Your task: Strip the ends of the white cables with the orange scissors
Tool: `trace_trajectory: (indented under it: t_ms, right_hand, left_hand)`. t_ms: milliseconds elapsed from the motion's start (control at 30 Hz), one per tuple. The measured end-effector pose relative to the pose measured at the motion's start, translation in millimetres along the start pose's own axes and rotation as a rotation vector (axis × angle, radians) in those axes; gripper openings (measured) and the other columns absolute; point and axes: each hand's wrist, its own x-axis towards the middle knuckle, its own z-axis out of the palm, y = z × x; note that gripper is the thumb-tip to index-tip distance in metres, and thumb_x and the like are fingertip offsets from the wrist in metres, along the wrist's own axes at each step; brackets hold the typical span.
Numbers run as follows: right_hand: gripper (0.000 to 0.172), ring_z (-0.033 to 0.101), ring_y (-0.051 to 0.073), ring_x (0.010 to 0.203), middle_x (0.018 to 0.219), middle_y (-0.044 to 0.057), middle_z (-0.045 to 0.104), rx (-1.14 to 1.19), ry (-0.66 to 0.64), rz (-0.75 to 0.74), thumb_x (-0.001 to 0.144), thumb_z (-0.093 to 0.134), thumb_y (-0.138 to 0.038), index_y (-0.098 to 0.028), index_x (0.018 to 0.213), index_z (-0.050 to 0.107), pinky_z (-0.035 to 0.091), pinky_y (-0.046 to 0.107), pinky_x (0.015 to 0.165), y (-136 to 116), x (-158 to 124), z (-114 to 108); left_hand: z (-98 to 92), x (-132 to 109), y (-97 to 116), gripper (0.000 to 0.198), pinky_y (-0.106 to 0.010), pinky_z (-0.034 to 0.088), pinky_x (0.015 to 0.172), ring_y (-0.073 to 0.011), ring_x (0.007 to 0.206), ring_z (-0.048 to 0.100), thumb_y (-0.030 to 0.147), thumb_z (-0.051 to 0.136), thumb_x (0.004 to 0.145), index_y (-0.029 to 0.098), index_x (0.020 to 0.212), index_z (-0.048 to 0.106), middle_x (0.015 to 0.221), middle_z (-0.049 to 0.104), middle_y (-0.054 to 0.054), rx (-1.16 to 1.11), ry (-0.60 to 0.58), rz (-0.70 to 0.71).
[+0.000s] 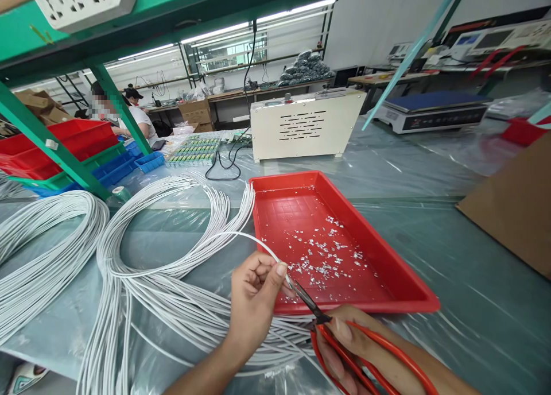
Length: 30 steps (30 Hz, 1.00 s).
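My left hand (258, 294) pinches a white cable (263, 247) near its end, thumb on top. In my right hand (344, 340) is a pair of scissors (379, 352) with red handles and dark metal blades. The blade tips reach the cable end just beside my left fingertips; whether they touch it I cannot tell. Beyond both hands lies a red tray (400, 274) with many small shiny scraps (322, 263) scattered on its floor. The held cable runs back to a large coiled bundle of white cables (116, 234) on the left, part of which passes under the tray's near side.
Another cable coil (51, 240) lies at the far left. Stacked red, green and blue bins (55, 148) stand behind a green post. A cream metal box (301, 125), a weighing scale (430, 112) and a cardboard sheet (516, 205) are around the bench. Two people sit in the background.
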Motion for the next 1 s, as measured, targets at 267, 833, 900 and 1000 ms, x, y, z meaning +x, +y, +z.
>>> trace_trajectory:
  t_ms: [267,833,900,1000]
  right_hand:
    - [0.058,0.037,0.004,0.032,0.043,-0.003,0.041,0.015,-0.025,0.004,0.079,0.031,-0.063,-0.013,0.055,0.047,0.025,0.014,0.032,-1.2,3.2,-0.8]
    - [0.053,0.033,0.005,0.035,0.045,-0.005,0.037,-0.031,0.183,-0.105,0.071,0.039,-0.067,-0.017,0.056,0.041,0.026,0.018,0.037,9.8,15.8,19.8]
    - [0.05,0.033,0.006,0.037,0.046,-0.006,0.036,-0.028,0.206,-0.125,0.071,0.042,-0.066,-0.017,0.057,0.041,0.027,0.018,0.038,12.3,17.7,23.1]
    - [0.048,0.031,0.006,0.038,0.046,-0.006,0.034,-0.026,0.252,-0.169,0.069,0.046,-0.064,-0.018,0.06,0.041,0.025,0.018,0.038,16.5,20.9,26.6]
  left_hand:
    - [-0.4,-1.6,1.1,0.016,-0.02,0.041,0.051,-0.0097,0.047,0.055,0.024,0.055,0.079,0.014,0.067,0.051,0.052,0.056,0.003,0.02,-0.004,0.009]
    - [1.3,1.9,-2.6,0.019,-0.02,0.04,0.055,-0.0096,0.049,0.055,0.029,0.052,0.08,0.015,0.067,0.049,0.056,0.059,0.002,-0.169,0.014,-0.091]
    - [2.2,2.1,-1.9,0.018,-0.018,0.039,0.053,-0.0077,0.047,0.053,0.027,0.053,0.08,0.015,0.067,0.049,0.056,0.058,0.002,-0.22,0.016,-0.112]
    - [3.4,1.6,-0.6,0.017,-0.016,0.037,0.052,-0.0061,0.047,0.05,0.024,0.054,0.08,0.014,0.066,0.05,0.056,0.058,0.003,-0.292,0.009,-0.14]
